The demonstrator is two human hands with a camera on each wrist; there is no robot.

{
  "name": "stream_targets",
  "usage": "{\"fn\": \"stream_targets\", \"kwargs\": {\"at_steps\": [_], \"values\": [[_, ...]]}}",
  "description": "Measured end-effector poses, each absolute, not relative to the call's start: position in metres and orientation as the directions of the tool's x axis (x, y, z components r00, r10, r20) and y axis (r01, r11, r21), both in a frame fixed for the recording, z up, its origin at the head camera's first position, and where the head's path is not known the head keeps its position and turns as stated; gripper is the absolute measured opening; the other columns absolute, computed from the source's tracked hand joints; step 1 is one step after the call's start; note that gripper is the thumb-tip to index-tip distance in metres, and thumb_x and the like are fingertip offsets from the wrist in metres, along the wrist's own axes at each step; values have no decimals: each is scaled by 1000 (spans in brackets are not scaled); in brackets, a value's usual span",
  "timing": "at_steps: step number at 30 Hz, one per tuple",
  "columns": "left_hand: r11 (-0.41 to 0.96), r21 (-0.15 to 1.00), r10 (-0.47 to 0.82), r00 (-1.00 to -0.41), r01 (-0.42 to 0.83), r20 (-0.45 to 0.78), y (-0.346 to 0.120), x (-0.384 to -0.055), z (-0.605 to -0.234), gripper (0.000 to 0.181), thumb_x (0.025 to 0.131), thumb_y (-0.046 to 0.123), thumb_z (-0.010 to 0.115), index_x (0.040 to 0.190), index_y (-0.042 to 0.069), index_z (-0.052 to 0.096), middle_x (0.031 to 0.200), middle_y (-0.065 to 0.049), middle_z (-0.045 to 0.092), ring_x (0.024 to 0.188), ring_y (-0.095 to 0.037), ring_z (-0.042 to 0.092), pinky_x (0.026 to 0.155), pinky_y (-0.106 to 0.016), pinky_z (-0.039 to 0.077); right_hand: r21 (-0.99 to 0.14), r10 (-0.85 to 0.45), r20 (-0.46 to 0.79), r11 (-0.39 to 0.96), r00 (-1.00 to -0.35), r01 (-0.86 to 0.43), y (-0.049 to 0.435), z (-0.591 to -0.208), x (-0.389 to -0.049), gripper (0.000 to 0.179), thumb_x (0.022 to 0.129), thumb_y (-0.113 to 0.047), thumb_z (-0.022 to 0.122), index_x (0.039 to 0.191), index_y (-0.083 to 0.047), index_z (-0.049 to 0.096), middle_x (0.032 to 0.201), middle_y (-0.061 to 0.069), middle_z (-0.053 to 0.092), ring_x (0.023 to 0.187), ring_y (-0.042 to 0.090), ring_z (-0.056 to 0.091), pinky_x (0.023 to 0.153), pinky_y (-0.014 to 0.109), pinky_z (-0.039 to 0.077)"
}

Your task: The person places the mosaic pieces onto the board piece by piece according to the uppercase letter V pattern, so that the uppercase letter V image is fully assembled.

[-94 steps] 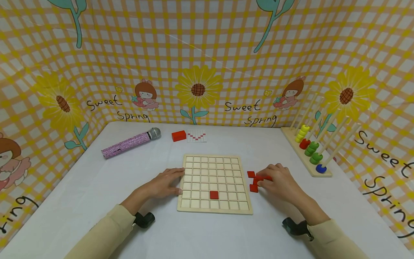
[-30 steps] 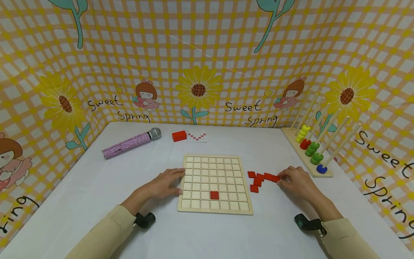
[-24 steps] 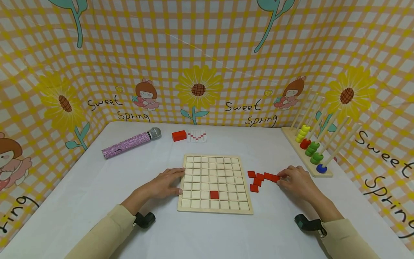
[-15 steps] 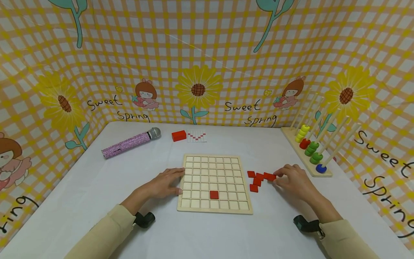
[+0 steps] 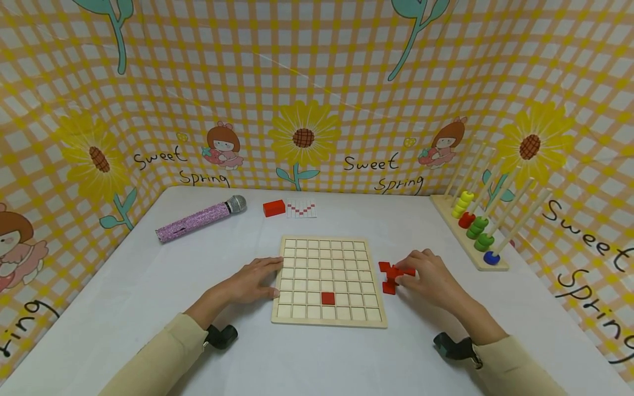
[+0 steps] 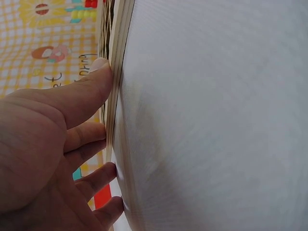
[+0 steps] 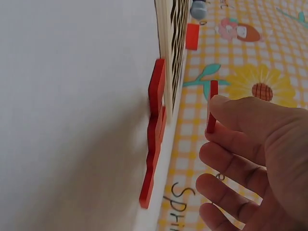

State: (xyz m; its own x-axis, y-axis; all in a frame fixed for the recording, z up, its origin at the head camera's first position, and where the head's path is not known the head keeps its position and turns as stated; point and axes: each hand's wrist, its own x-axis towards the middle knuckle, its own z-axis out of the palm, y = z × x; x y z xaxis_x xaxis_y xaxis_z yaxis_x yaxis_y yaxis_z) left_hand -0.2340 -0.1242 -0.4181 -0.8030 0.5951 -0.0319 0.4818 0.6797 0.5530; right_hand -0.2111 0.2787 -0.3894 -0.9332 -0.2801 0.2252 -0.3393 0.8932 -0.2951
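My right hand pinches a thin red square tile between thumb and forefinger, holding it above the table in the right wrist view. Below it lie several more red tiles in a loose cluster to the right of the wooden grid board; my fingers partly cover them in the head view. One red tile sits in a cell of the board's second row from the front. My left hand rests at the board's left edge, its thumb and fingers spread along the rim.
Behind the board lie a red block and a small pattern card with red squares in a V. A glittery purple microphone lies back left. At the right stands a bead rack with upright pegs.
My right hand has taken a red tile from the right end of the cluster and moved left with it, over the other tiles. The left hand and the board have stayed put.
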Motion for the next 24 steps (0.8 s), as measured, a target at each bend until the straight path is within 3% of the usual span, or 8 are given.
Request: {"fn": "stream_targets", "kwargs": {"at_steps": [11,24], "values": [[678,561,593,-805,476,-33,-124,-233,-417,66,88,26,66,143,3,38,154,-12,31,142,-38,25,112,-60,23,-248,-402,287,845,-869,-473,242,-392,-205,20,75,-16,77,94,-11,73,90,-1,64,83,14,45,71,30,35],[674,551,601,-799,492,-22,-124,-234,-418,66,88,26,65,143,2,38,154,-12,31,141,-37,25,112,-59,24,-235,-436,272,834,-858,-498,205,-398,-205,15,76,-17,73,90,-14,72,88,-5,63,85,12,45,73,29,34]]}}
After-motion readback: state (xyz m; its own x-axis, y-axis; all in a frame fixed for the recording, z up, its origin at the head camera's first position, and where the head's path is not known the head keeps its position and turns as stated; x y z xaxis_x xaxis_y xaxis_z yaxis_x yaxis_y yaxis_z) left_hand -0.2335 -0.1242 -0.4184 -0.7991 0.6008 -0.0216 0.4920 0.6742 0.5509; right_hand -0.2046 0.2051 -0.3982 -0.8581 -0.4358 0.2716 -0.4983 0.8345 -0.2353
